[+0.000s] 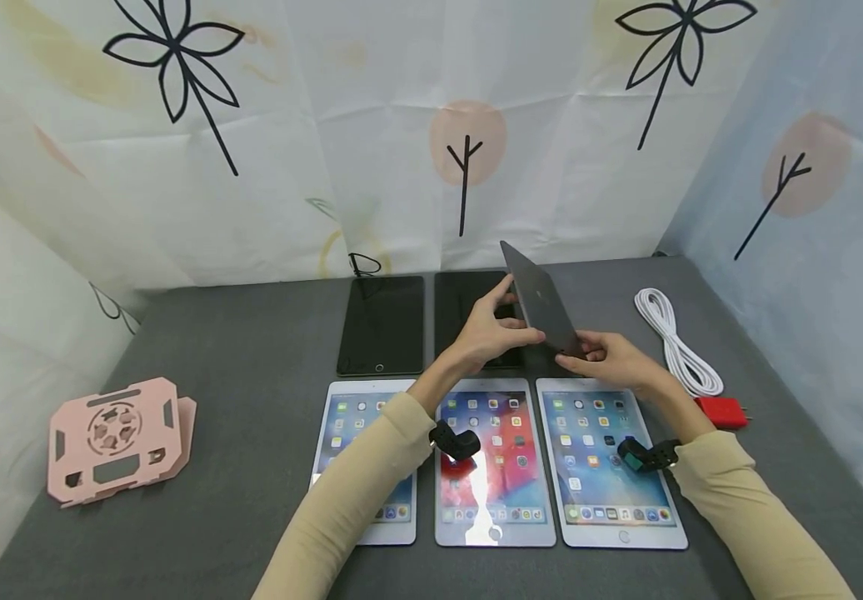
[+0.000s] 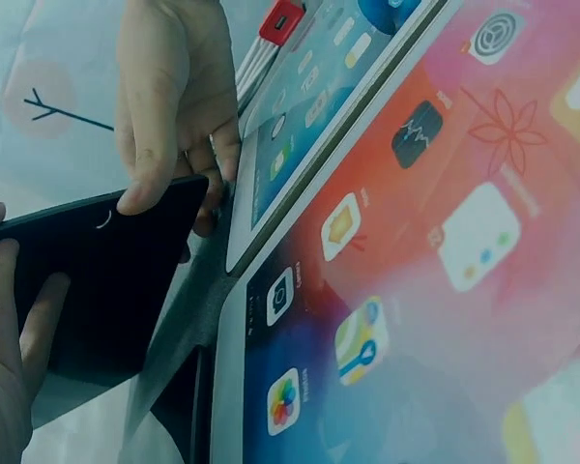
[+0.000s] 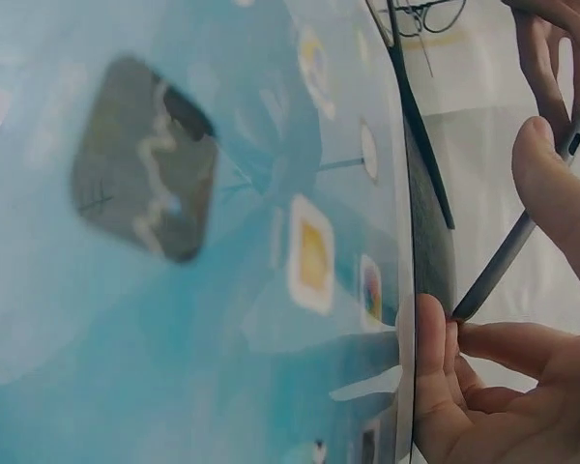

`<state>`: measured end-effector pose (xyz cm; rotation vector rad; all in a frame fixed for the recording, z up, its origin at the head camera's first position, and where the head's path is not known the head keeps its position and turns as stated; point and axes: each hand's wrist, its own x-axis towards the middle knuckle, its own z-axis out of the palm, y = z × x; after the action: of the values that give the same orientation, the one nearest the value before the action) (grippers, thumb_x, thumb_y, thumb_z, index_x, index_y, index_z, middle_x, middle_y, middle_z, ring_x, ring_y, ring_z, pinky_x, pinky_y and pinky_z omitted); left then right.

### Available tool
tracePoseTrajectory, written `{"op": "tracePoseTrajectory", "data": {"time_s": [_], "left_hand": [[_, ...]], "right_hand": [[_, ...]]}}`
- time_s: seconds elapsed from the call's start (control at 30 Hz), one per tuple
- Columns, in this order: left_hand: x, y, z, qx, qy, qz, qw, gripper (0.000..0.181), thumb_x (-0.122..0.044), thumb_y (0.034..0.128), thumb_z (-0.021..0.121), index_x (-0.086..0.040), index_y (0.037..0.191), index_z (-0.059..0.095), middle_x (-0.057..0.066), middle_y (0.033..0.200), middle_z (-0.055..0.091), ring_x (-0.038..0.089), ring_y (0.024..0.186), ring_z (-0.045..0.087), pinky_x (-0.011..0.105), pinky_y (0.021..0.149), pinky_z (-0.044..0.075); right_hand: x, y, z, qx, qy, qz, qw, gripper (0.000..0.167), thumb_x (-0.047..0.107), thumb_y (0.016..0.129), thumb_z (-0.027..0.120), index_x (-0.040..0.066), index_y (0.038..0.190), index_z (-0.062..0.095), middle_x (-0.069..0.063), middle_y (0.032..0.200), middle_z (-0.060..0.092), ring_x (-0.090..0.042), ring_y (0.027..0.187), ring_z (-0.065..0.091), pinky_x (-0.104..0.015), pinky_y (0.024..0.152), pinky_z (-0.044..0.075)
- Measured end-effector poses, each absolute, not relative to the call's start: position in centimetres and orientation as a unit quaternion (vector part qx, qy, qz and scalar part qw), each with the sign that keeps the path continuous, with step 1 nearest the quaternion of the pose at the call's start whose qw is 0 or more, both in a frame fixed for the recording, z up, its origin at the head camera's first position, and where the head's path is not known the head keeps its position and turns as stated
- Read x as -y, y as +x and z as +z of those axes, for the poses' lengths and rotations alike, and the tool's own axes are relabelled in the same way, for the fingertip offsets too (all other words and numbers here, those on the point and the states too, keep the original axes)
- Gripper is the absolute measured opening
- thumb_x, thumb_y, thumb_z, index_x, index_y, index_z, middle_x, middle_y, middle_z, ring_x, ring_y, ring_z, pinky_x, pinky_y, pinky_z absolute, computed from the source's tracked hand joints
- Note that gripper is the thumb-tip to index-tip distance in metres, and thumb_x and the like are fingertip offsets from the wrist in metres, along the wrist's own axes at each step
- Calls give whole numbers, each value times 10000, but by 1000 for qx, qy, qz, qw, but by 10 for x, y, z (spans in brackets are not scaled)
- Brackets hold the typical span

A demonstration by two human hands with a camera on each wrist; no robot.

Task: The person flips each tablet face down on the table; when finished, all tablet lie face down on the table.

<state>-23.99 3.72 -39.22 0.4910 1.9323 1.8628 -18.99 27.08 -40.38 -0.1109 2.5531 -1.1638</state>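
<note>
A tablet with a dark grey back (image 1: 546, 304) is held up on a slant above the back row. My left hand (image 1: 497, 329) grips its left side, with fingers spread on the black front (image 2: 87, 300) in the left wrist view. At the lower right corner my right hand (image 1: 611, 358) pinches the edge, its thumb beside the home button. The right wrist view shows the tablet's thin edge (image 3: 503, 261) between the hands. Beneath and behind the left hand lies a black-screened tablet (image 1: 461, 304), partly hidden. Another black-screened tablet (image 1: 381, 325) lies to its left.
Three lit white tablets, left (image 1: 349, 433), middle (image 1: 502, 483) and right (image 1: 600, 467), lie in front under the forearms. A pink folding stand (image 1: 117, 442) is at left. A coiled white cable (image 1: 671, 337) and red charger (image 1: 721, 412) lie at right. Fabric walls (image 1: 371, 150) surround the grey table (image 1: 251, 467).
</note>
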Motion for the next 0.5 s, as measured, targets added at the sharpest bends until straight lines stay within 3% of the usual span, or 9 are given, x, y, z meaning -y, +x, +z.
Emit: {"op": "tracePoseTrajectory", "data": {"time_s": [0.3, 0.5], "left_hand": [[-43, -240, -399, -687, 179, 669, 220, 1080, -6, 843, 802, -172, 1659, 113, 108, 1553, 413, 308, 1235, 674, 396, 1041, 541], [-51, -238, -404, -700, 195, 651, 218, 1104, 30, 800, 832, -141, 1653, 152, 134, 1450, 494, 325, 1171, 707, 440, 1052, 533]], "right_hand": [[-288, -187, -406, -889, -14, -431, 152, 869, 361, 956, 729, -96, 1558, 299, -258, 1304, 593, -244, 1030, 597, -262, 841, 520], [-298, -185, -405, -892, -8, -428, 145, 861, 335, 954, 734, -98, 1557, 299, -287, 1343, 580, -281, 1080, 576, -311, 884, 517]]}}
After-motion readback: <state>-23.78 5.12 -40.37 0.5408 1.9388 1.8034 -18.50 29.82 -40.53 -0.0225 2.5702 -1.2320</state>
